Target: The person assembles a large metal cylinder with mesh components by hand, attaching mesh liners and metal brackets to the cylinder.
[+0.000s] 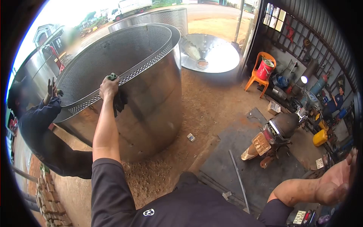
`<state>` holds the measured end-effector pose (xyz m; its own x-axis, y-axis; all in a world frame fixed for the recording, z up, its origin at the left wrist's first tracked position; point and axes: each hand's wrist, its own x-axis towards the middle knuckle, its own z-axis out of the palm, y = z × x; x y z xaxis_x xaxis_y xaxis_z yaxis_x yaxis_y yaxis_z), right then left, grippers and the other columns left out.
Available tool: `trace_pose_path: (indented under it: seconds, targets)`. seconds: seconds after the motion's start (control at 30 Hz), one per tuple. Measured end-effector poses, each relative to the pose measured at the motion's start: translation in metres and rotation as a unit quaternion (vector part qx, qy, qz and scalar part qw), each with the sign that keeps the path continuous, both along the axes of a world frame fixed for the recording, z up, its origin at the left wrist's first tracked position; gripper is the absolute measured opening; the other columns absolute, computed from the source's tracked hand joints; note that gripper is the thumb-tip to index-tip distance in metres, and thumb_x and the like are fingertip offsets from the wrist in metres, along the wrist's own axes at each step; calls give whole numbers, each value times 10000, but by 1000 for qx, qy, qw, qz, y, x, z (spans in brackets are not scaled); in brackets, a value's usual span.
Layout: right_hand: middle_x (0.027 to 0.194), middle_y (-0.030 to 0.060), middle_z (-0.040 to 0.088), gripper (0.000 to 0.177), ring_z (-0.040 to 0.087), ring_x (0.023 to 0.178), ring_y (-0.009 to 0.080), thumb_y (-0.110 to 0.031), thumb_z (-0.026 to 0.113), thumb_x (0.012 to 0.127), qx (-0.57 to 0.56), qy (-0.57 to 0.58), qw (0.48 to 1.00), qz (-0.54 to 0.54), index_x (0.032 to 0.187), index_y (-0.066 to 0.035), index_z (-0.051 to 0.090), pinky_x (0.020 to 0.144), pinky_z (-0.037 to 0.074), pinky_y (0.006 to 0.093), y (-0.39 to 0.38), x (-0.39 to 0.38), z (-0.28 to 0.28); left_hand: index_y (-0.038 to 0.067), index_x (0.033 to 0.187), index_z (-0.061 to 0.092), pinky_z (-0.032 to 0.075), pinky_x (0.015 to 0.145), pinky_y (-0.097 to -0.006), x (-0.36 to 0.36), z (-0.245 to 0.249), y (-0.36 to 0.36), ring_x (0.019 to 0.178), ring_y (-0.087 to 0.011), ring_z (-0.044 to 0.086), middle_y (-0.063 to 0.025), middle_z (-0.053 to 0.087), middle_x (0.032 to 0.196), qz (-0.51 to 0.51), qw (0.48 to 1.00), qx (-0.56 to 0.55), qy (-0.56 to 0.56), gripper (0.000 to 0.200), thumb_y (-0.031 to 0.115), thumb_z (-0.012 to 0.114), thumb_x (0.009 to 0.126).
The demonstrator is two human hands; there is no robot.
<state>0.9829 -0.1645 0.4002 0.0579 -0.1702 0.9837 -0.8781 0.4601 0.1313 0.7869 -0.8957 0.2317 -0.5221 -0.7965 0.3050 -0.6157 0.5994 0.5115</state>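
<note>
Left fingers [107, 82] gripping rag [120, 103] on steel drum [151, 98] rim, right fingers [351, 157] spread empty, number plate [299, 216] illegible

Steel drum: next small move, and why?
Probably bring the right hand onto the drum rim. Only the left hand grips it, over a dark cloth; the right is open, off to the side; a co-worker's hand is at the rim.

Shiny perforated steel drum [151, 94], dark cloth [120, 102]

No text is legible. The white rectangular number plate [298, 216] at the lower edge carries dark characters too blurred to read. The pale rectangular plate [319, 163] beside the motorcycle is likewise unreadable.
</note>
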Motion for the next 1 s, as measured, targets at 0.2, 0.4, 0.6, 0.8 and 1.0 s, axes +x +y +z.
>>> trace_pose_path:
  seconds: [0.2,0.4,0.6,0.8,1.0]
  targets:
    - [1101,74,617,373,562,1052,138,-151,507,1075,-214,-499,840,-19,1390,48,499,981,423,294,-42,-72,-227,163,1205,707,510,1005,-453,2,1,2,1195,-344,653,-158,710,1233,8,1000,7,14,522,509,708,815]
    - [951,131,722,371,679,890,201,-138,679,949,-14,-760,647,-64,1276,29,636,835,543,345,-98,-40,-405,123,1210,707,525,1002,-442,4,8,8,1179,-341,664,-175,716,1210,21,999,33,10,537,458,719,791]
    - [964,173,727,414,700,899,257,-181,704,922,130,-787,604,-5,1278,18,642,842,550,376,-142,-30,-402,97,1189,709,531,1001,-431,3,3,5,1168,-338,672,-183,718,1201,31,999,29,13,530,442,721,787]
    - [943,187,729,404,713,872,279,-184,704,921,166,-788,592,33,1265,22,647,826,556,374,-165,-31,-418,100,1178,711,534,995,-425,4,3,5,1163,-332,674,-177,723,1192,19,999,23,25,515,438,726,790]
    - [925,198,738,396,729,861,279,-174,702,918,223,-796,560,51,1252,33,652,815,558,369,-172,-25,-425,95,1145,722,538,985,-427,5,3,8,1148,-336,679,-176,728,1174,22,999,22,33,496,438,737,786]
